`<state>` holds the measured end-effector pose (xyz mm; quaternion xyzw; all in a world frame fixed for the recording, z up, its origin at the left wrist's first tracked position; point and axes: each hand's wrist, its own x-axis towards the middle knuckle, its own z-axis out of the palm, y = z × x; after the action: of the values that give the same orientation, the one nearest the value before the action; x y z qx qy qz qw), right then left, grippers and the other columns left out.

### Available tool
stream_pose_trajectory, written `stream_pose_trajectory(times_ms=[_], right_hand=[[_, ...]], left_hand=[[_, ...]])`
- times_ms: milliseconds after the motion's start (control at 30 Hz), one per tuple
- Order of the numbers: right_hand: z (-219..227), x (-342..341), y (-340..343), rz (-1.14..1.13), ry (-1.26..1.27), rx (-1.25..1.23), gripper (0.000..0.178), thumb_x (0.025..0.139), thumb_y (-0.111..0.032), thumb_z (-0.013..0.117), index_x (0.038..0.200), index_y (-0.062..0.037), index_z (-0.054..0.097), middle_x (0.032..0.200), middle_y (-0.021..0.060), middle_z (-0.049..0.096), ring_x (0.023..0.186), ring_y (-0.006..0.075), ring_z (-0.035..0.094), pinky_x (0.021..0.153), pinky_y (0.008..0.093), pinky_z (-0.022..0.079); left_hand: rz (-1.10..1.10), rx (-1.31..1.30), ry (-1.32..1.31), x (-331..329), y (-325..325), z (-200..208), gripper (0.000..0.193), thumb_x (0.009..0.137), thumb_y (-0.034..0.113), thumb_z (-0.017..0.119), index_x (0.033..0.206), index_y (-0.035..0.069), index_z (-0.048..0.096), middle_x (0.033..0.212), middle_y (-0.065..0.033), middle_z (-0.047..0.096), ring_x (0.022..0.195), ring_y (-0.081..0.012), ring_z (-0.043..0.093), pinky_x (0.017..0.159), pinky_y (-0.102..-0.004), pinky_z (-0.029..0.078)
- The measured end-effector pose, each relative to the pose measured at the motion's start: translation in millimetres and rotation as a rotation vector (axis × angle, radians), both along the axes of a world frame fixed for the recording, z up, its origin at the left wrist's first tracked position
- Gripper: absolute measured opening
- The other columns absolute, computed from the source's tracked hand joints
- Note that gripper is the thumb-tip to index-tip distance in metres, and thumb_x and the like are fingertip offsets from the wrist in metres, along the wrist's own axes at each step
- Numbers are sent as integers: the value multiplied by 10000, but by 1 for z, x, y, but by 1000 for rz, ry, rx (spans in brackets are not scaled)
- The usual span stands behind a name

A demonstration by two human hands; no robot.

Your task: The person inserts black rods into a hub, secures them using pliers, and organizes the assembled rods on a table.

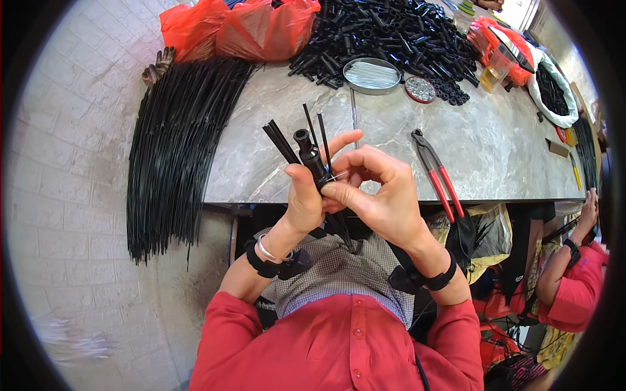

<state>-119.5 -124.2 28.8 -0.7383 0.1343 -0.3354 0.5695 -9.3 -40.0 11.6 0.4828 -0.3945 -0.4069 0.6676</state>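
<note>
My left hand (302,202) is closed around a black plastic tube fitting (309,151) with a ringed, open top, held tilted over the table's front edge. Several thin black rods (279,139) stick up around the fitting, and their lower ends run down toward my lap. My right hand (390,195) presses thumb and fingers together against the fitting's side. From its fingertips shows a thin pale wire (340,174), lying across the fitting. Its far end is hidden by my fingers.
Red-handled pincers (438,174) lie on the grey marbled table (274,98). At left, long black rods (182,150) overhang its edge. A heap of black fittings (385,39), a dish of pale wires (372,76) and a round tin (420,90) stand behind. A person (577,280) sits at right.
</note>
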Motion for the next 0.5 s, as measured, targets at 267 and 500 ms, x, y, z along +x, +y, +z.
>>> stream_pose_trajectory(times_ms=[267,500], right_hand=[[7,-12,-4,-28,-155,-256,251,733,17,716,968,22,627,869,102,636,711,161,642,646,278,522],[8,-18,-8,-24,-150,-246,240,746,28,702,974,25,627,910,113,633,731,178,655,653,272,529]], left_hand=[[9,8,-14,-3,0,3,1207,648,924,188,1394,-5,380,805,-22,648,511,4,360,450,-165,257],[-27,32,-10,-8,-1,7,1201,646,921,205,1376,-12,401,755,-3,622,473,4,333,427,-172,231]])
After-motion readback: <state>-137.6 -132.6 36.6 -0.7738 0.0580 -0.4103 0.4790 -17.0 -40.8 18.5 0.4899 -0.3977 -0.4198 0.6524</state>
